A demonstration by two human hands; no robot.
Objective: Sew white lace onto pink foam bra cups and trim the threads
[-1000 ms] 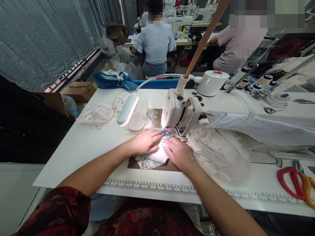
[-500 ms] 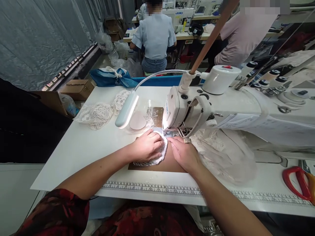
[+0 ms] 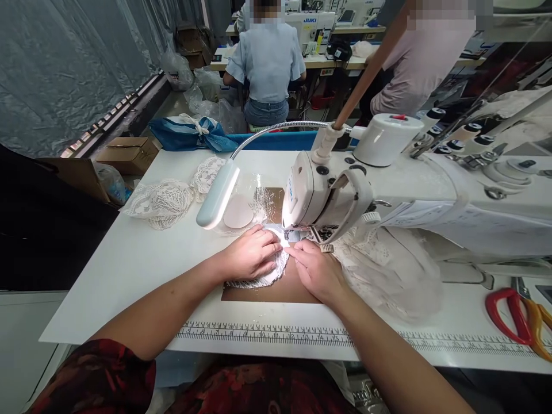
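Left hand [image 3: 250, 254] lies flattened, fingers close together, over the white lace piece [image 3: 279, 267]; right hand [image 3: 317, 270] points its index finger at the piece's edge, though I cannot tell whether it pinches; the piece rests partly on a brown sheet [image 3: 297, 290], by the sewing machine's head [image 3: 306, 195]; I'd steer with light, even pressure, fingertips clear of the needle.
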